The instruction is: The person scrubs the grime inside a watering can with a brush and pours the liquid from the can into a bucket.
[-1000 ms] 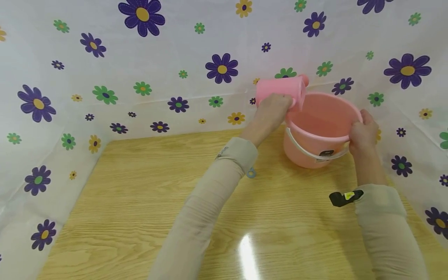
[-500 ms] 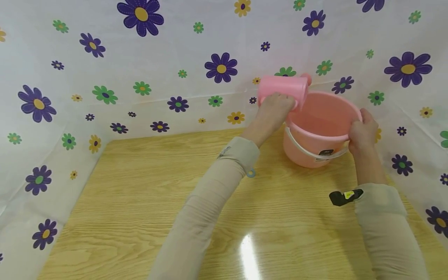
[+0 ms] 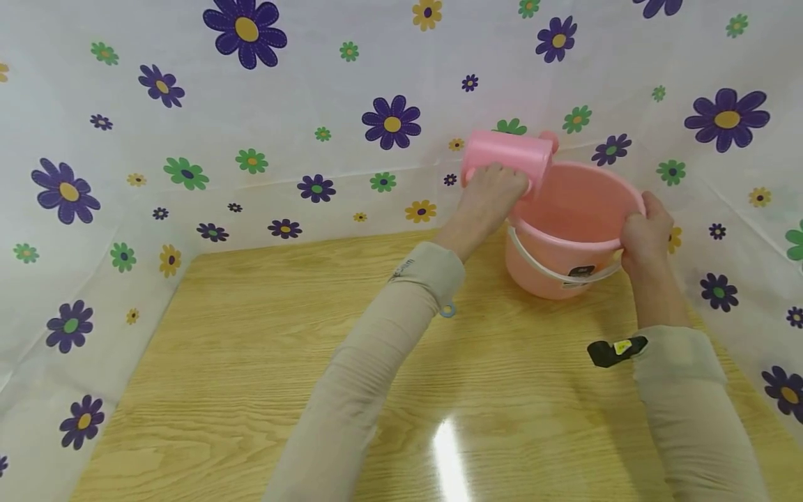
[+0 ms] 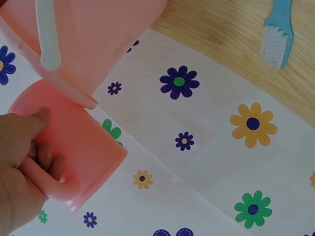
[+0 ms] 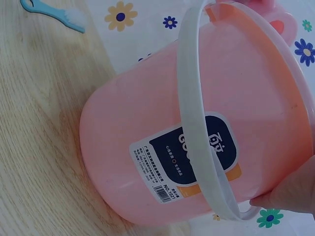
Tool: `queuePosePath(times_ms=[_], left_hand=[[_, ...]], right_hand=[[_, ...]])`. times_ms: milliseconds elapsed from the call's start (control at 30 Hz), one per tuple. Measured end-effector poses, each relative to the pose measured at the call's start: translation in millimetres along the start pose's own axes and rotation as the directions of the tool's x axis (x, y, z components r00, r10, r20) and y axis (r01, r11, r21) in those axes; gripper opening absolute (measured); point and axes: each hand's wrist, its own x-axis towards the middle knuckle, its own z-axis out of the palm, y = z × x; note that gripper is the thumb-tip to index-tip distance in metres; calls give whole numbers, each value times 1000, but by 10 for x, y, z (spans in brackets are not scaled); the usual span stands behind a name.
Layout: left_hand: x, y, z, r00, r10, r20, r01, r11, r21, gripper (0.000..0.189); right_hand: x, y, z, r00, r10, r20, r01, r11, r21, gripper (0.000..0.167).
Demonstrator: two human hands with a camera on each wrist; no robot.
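My left hand grips the handle of a pink plastic jug, fingers curled round it in the left wrist view. The jug lies tipped on its side, its mouth over the left rim of a pink bucket. Whether anything runs out of it cannot be seen. My right hand holds the bucket's right rim, the thumb outside in the right wrist view. Upright on the wooden table, the bucket has its white carrying handle hanging down in front, across a printed label.
A blue brush with white bristles lies on the table left of the bucket; my left sleeve hides most of it in the head view, leaving its ring end. A flower-printed sheet stands close behind and beside the table.
The jug's base has risen a little, so its mouth tilts further down toward the bucket. The right hand keeps its hold on the rim. The head view has shifted slightly.
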Motion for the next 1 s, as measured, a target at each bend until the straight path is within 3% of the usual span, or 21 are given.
queuePosePath(times_ms=[367,700,1000], left_hand=[[-5,33,11,999,48,-20,-46,993,112,23],[-4,39,16,997,69,-45,-62,987,149,26],[26,65,22,996,90,-11,-87,980,178,28]], right_hand=[[-16,4,-27,998,-56,9,55,998,36,32],[-42,-11,-21,999,-35,18,34,999,29,37],[-44,0,-30,999,-46,20,46,998,39,37]])
